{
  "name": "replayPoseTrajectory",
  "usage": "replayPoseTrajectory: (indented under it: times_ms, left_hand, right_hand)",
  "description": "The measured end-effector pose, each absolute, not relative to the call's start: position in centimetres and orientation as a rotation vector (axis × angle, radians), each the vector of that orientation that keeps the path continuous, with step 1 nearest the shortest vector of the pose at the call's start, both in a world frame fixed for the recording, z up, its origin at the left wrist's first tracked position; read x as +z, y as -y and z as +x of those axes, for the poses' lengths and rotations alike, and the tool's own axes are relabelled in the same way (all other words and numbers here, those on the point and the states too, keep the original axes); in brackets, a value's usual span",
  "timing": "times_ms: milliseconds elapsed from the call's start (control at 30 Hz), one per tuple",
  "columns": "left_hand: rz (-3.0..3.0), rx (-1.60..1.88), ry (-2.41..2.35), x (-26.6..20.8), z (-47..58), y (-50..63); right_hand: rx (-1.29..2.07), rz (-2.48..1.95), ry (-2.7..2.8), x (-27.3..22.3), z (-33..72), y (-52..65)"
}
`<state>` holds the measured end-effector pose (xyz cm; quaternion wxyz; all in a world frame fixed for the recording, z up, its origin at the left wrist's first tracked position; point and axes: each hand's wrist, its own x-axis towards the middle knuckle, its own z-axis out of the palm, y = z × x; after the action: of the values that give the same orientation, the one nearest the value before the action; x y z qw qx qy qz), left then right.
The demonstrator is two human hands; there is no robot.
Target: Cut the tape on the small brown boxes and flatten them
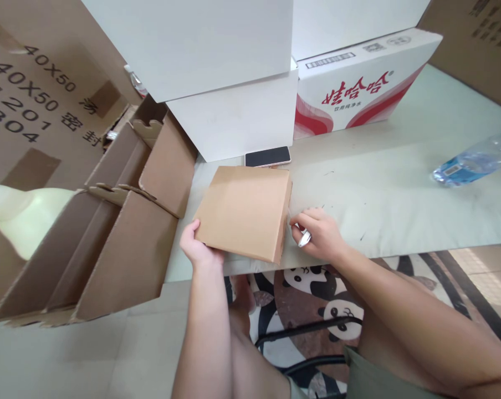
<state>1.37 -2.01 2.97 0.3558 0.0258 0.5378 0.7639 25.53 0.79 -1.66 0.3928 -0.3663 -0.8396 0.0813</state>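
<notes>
A flat brown cardboard box [244, 210] is tilted up off the table at its near side. My left hand [198, 244] grips its near left corner, the thumb on top and the fingers underneath. Beside the box's right edge is my right hand [323, 235], its fingers closed around a small slim tool [304, 239] with a white, shiny end. A thin tip seems to point from those fingers toward the box's side; the exact kind of tool is hidden by the hand. Just behind the box lies a phone [267, 157], its dark screen facing up.
White boxes [238, 111] and a red-and-white printed carton [358, 88] stand along the back of the pale-covered table [383, 188]. A water bottle [475, 160] lies at the right. Open cardboard bins [113, 255] border the left, with a large printed carton [42, 94] behind them.
</notes>
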Motion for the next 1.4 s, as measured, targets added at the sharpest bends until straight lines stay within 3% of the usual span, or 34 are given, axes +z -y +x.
replayPoseTrajectory:
  times_ms: [667,1400]
  left_hand:
    - [0.051,1.974,-1.401,3.09,1.94,1.86]
    - [0.064,1.974,-1.390,2.93,1.81,1.84]
  right_hand:
    - [0.477,-1.026,2.201,-1.60,25.27,-0.68]
    - [0.491,-1.066,2.221,-1.87,25.24,-0.63]
